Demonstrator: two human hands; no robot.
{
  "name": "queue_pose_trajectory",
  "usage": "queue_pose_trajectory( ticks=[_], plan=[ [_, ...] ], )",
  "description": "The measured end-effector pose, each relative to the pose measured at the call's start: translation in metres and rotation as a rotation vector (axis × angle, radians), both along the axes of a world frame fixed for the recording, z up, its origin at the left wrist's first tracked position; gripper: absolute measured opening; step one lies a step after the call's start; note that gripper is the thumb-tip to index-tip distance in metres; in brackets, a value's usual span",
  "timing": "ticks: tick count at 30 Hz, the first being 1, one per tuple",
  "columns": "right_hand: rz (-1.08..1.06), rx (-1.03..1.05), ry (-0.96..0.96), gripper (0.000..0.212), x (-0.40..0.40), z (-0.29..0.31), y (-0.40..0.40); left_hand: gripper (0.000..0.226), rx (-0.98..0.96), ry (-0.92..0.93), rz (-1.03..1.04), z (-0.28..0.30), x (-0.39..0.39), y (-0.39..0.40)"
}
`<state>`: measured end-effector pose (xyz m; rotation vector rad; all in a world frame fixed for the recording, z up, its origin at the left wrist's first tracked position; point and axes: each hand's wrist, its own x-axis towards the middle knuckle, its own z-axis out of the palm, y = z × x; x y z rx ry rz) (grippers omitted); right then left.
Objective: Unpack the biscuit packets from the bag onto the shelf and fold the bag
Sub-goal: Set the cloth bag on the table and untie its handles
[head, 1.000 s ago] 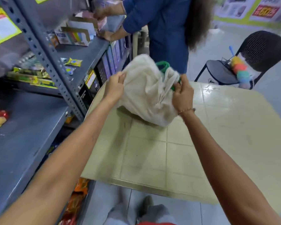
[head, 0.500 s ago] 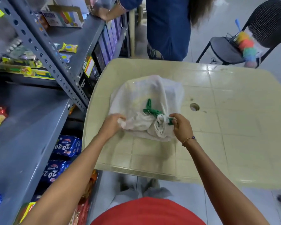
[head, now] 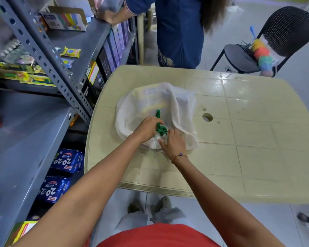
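I have the white cloth bag [head: 157, 113] lying slumped on the cream desk [head: 257, 139], centre of frame, its gathered mouth turned toward me. My left hand [head: 146, 128] is closed around the green drawstring [head: 160, 125] where it knots at the neck, and my right hand [head: 174, 142] is pinched on the bunched fabric just beside it, holding the neck steady. I judge this is the untying step: one hand anchors the cloth so the other can work the cord loose without dragging the whole bag across the desk. The bag looks full and rounded, so I take it the biscuit packets remain inside; I cannot see them through the cloth.

I set it near the desk's left edge, I think, because the grey metal shelf [head: 25, 139] stands just beside it on the left of the frame, a short reach for unloading. On the lower tier, at lower left, sit blue packets [head: 68, 162] printed "20-20" with "BUTTER" above. A black carton [head: 93, 75] near the upright at mid-left carries a yellow label; I can make out only "SUPER". Small yellow sachets [head: 70, 51] lie on the upper tier. Another person in blue [head: 178, 29] stands at the top of the frame, a hand on that shelf.
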<state>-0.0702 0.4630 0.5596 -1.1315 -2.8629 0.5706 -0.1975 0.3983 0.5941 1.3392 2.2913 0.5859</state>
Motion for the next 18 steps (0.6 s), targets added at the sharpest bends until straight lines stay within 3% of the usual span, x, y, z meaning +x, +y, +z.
queue_pose_trajectory(
  ticks=[5,9,14,18],
  plan=[
    [-0.136,0.060,-0.087,0.030,-0.006,-0.014,0.005,0.056,-0.035,-0.042,-0.036,-0.002,-0.001,-0.003],
    [-0.098,0.013,0.181,0.019,0.008,-0.013,0.008,0.070,-0.246,0.005,-0.288,0.002,-0.003,-0.001],
    [-0.104,-0.058,0.469,0.016,0.030,0.000,0.028,0.036,-0.116,-0.283,-0.197,0.015,-0.004,0.000],
    [-0.091,-0.060,0.527,0.013,0.032,0.015,0.042,0.030,-0.017,-0.463,-0.087,0.016,0.008,0.003]
  ],
)
